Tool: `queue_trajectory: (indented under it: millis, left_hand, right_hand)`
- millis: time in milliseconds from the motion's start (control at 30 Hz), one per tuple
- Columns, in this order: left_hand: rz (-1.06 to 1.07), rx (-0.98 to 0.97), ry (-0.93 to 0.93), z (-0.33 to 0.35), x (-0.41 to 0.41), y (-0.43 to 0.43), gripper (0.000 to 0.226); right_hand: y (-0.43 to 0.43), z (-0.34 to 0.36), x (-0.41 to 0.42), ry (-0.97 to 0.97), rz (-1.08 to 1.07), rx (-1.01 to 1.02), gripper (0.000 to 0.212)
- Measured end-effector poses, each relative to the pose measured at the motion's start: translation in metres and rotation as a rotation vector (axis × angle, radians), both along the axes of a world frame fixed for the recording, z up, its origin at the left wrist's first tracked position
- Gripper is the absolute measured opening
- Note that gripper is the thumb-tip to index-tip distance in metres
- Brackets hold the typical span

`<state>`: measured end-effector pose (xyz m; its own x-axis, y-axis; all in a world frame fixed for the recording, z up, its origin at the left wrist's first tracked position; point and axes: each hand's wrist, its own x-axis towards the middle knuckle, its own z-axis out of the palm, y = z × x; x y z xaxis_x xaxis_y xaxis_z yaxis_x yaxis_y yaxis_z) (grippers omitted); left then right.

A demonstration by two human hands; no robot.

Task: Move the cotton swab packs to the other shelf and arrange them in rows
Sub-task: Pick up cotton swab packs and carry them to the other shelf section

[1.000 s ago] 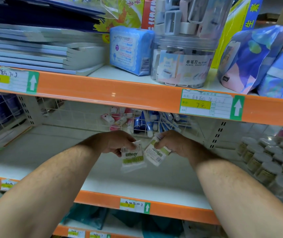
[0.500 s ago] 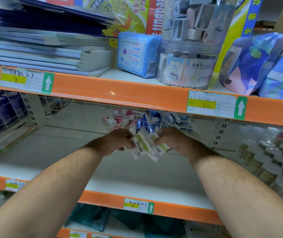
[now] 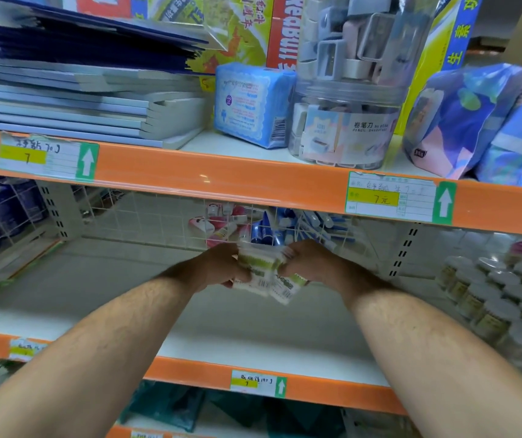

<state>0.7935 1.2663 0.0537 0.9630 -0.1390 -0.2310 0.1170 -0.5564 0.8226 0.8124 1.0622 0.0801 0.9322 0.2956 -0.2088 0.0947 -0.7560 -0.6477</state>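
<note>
Both hands up over shelf [image 3: 88, 298]: left hand [image 3: 221, 263] & right hand [image 3: 307, 260] fingers clamped on swab packs [image 3: 261, 273].

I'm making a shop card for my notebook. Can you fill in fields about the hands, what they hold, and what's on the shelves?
Left hand: grips cotton swab packs
Right hand: grips the same bunch
Packs' place: held over the white shelf, not in rows yet
Right side: white-lidded jars in rows
Upper shelf: notebooks, pencil sharpener jar
</note>
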Motion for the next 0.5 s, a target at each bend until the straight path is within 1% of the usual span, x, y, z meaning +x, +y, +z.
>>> queue_trajectory:
  millis: [33,100,167,200,267,300,333,367,400,433,500]
  left_hand:
    - [-0.020,-0.002,-0.001,-0.001,0.000,-0.004,0.033]
    - [-0.049,-0.012,-0.011,0.000,0.000,-0.013,0.028]
    - [-0.058,-0.017,-0.029,0.001,0.002,-0.021,0.023]
    - [-0.055,-0.017,-0.045,-0.001,0.003,-0.025,0.024]
    - [-0.045,-0.034,-0.063,-0.006,0.004,-0.034,0.031]
    - [-0.053,-0.052,-0.060,-0.009,0.002,-0.041,0.033]
    - [-0.075,-0.070,-0.050,-0.012,0.001,-0.049,0.034]
    - [-0.103,-0.084,-0.038,-0.016,0.000,-0.059,0.033]
    - [-0.127,-0.093,-0.025,-0.018,-0.002,-0.069,0.032]
    - [-0.146,-0.101,-0.020,-0.019,-0.005,-0.080,0.031]
    - [-0.185,-0.098,-0.035,-0.019,-0.010,-0.102,0.031]
  right_hand:
    - [0.000,0.000,-0.002,0.002,0.002,-0.006,0.026]
    - [-0.004,0.001,-0.007,0.003,0.001,-0.017,0.029]
    - [-0.014,0.001,-0.013,0.001,-0.021,-0.050,0.023]
    - [-0.020,0.002,-0.016,-0.002,-0.031,-0.080,0.021]
    - [-0.035,0.002,-0.025,-0.001,-0.056,-0.130,0.023]
    - [-0.044,0.000,-0.028,0.004,-0.079,-0.143,0.020]
    - [-0.054,-0.001,-0.033,-0.002,-0.104,-0.151,0.011]
    - [-0.065,-0.002,-0.038,-0.002,-0.132,-0.152,0.016]
    - [-0.075,-0.002,-0.044,-0.004,-0.146,-0.153,0.027]
    - [-0.084,-0.002,-0.050,0.001,-0.158,-0.166,0.033]
    - [-0.105,-0.002,-0.062,0.013,-0.184,-0.216,0.035]
